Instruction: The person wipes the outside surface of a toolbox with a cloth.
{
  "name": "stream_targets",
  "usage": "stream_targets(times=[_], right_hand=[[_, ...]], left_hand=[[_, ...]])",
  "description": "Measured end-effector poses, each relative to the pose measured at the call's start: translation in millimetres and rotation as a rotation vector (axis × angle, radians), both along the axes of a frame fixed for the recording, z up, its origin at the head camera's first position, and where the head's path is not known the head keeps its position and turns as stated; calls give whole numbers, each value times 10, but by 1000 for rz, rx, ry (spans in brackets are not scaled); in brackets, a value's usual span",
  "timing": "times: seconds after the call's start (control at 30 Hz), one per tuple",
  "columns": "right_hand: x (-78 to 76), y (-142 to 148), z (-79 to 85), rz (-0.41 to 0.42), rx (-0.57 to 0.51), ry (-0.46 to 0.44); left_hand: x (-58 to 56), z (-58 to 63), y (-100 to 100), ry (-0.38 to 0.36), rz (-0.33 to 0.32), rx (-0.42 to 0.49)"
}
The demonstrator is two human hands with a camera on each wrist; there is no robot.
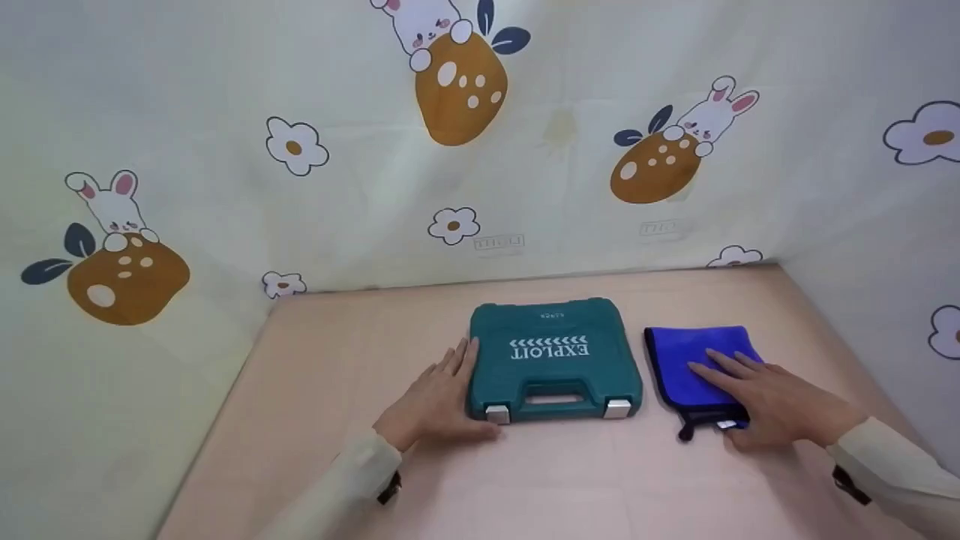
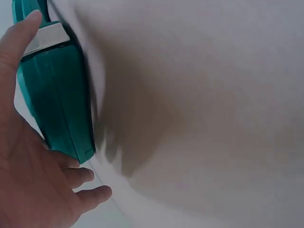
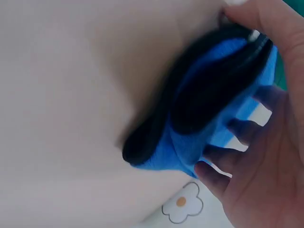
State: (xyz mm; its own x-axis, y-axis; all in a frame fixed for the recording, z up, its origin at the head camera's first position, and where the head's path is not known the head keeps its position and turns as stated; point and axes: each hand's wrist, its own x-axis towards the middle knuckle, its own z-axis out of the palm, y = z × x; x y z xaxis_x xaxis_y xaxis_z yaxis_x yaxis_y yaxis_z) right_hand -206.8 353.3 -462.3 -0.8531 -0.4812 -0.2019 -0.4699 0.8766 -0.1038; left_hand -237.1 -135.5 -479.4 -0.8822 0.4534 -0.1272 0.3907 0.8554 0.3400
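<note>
A green plastic tool case (image 1: 495, 322), with EXPLOIT printed upside down on its lid, lies flat on the table. Two silver latches and a handle face the near side. Along its left end lies my left hand (image 1: 439, 397), fingers extended and thumb by the left latch (image 1: 498, 414). In the left wrist view the fingers touch the end of the case (image 2: 59, 95). My right hand (image 1: 776, 397) rests on a folded blue cloth (image 1: 682, 360) with black edging, fingers spread over its top. The right wrist view shows the cloth's folded layers (image 3: 178, 156) under those fingers.
A pale pink cover (image 1: 360, 337) spreads over the table. Behind and at both sides hangs a light curtain (image 1: 360, 202) printed with rabbits, orange fruit and flowers. A small black loop (image 1: 685, 431) sticks out from the blue cloth's near edge.
</note>
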Motion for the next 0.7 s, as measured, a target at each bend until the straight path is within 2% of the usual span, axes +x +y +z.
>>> stream_targets(times=[0.2, 0.53, 0.7], right_hand=[[-6, -107, -67, -32, 12, 33], [-72, -128, -169, 19, 2, 210], [-131, -96, -146, 19, -25, 220]], left_hand=[[-42, -65, 50, 22, 10, 29], [-110, -68, 103, -16, 7, 45], [-113, -75, 85, -18, 11, 62]])
